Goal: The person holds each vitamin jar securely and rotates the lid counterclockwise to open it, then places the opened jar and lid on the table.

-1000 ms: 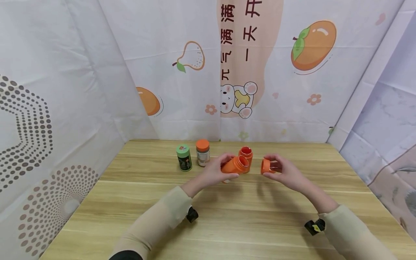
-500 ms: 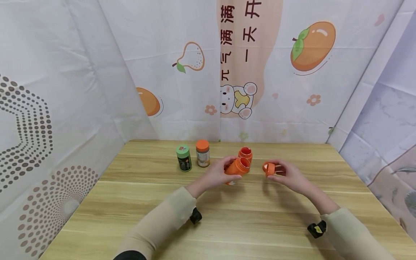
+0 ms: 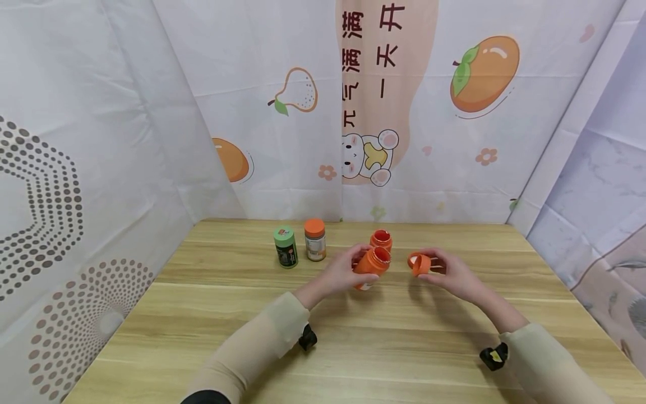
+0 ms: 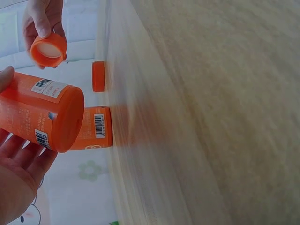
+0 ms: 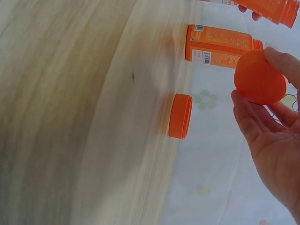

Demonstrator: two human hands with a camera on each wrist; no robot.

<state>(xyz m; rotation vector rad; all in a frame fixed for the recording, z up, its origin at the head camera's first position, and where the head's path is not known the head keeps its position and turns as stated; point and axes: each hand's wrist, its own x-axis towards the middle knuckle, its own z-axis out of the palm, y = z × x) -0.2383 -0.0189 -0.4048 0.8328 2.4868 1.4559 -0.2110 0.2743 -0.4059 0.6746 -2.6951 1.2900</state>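
Observation:
My left hand [image 3: 342, 273] grips an uncapped orange bottle [image 3: 372, 265], its mouth tilted up and to the right. In the left wrist view the bottle's base [image 4: 72, 119] hangs above the tabletop. My right hand [image 3: 451, 274] pinches an orange lid [image 3: 421, 265] by its edge, the hollow side turned toward the bottle. Lying on the table just behind it is a second orange lid [image 5: 180, 116], hollow side up. Another open orange bottle [image 5: 220, 45] stands upright on the table, right behind the held one.
Left of the hands, a green-capped dark jar [image 3: 286, 247] and an orange-capped jar [image 3: 315, 240] stand side by side on the wooden table [image 3: 383, 348]. A printed curtain [image 3: 282, 140] hangs along the table's back edge.
My left hand has carried the bottle a little to the right. My right hand has shifted the lid slightly right and turned it, revealing the other lid on the table.

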